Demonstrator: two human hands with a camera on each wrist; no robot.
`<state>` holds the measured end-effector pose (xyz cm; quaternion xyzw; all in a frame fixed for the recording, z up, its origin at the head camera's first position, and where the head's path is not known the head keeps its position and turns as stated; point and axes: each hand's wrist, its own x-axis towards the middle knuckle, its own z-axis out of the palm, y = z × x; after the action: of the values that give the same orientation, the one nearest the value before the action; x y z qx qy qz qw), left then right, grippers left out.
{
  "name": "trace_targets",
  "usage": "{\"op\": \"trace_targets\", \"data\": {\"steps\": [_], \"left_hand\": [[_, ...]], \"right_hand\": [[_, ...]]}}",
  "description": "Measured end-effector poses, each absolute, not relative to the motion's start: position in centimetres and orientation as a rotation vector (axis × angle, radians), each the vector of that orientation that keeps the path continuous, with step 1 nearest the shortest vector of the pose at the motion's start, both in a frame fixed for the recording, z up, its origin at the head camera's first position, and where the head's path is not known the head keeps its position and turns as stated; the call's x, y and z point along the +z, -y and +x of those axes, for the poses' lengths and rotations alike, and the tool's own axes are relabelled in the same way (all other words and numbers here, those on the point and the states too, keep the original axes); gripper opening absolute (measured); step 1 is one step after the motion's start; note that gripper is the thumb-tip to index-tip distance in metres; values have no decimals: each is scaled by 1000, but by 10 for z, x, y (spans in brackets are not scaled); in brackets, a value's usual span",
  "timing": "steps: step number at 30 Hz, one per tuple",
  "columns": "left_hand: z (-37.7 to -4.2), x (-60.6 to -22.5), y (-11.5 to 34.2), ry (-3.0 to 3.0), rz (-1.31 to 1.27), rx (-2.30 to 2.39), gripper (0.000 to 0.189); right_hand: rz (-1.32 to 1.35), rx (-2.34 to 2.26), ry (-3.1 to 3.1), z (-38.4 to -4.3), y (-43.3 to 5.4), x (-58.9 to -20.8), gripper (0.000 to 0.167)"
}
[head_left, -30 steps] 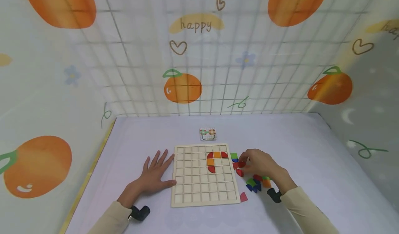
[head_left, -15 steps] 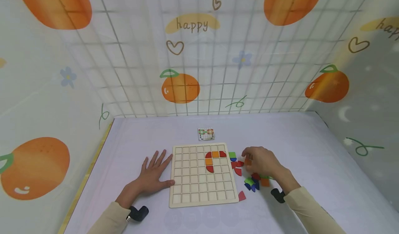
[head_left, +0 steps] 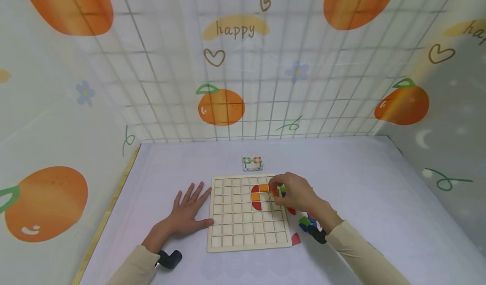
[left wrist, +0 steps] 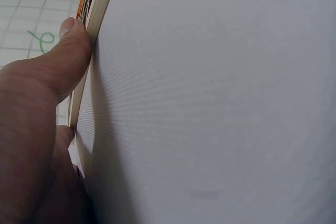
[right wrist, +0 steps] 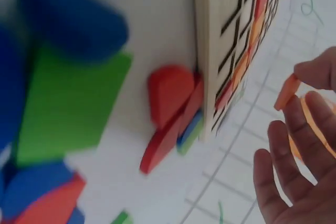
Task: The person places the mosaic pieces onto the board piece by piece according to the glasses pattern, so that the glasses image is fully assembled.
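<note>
In the right wrist view my right hand (right wrist: 310,140) pinches an orange square tile (right wrist: 287,92) between thumb and index finger. The head view shows this right hand (head_left: 298,193) above the upper right edge of a pale wooden grid board (head_left: 235,230), covering part of it. Orange squares (head_left: 256,197) and red quarter-round tiles (head_left: 257,205) sit in cells near the board's upper right. My left hand (head_left: 187,211) lies with spread fingers on the table, left of the board. Its thumb and index fingertip touch the board's side.
Right of the board lie loose tiles: a green one (right wrist: 73,103), a blue one (right wrist: 73,17), several red ones (right wrist: 170,93). A red quarter-round piece (head_left: 296,239) lies by the lower right corner. A small pattern card (head_left: 252,162) lies behind the board.
My right hand has left the red pieces, picked up an orange square from the table's right, and carried it left over the board's edge. The left hand stays in place.
</note>
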<state>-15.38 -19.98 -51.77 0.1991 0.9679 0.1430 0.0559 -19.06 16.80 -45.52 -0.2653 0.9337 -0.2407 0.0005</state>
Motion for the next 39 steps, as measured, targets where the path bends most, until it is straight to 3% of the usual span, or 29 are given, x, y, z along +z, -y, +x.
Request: {"op": "trace_targets", "data": {"steps": [11,20,26,33,39], "left_hand": [[-153,-512,194,-2925,637,464,99],[-153,-512,196,-2959,638,426,98],[-154,-514,195,-2951,662,472,98],[-152,-515,199,-2967,666,537,97],[-153,-520,200,-2951,627,463,100]], "right_hand": [[-1018,-629,-2771,-184,-149,-478,33],[-1115,-779,-2740,-183,-147,-480,14],[-1134,-942,-2681,-183,-157,-480,13],[-853,-820,-2892,-188,-185,-467,16],[-518,-528,-2909,-181,-205,-469,34]]}}
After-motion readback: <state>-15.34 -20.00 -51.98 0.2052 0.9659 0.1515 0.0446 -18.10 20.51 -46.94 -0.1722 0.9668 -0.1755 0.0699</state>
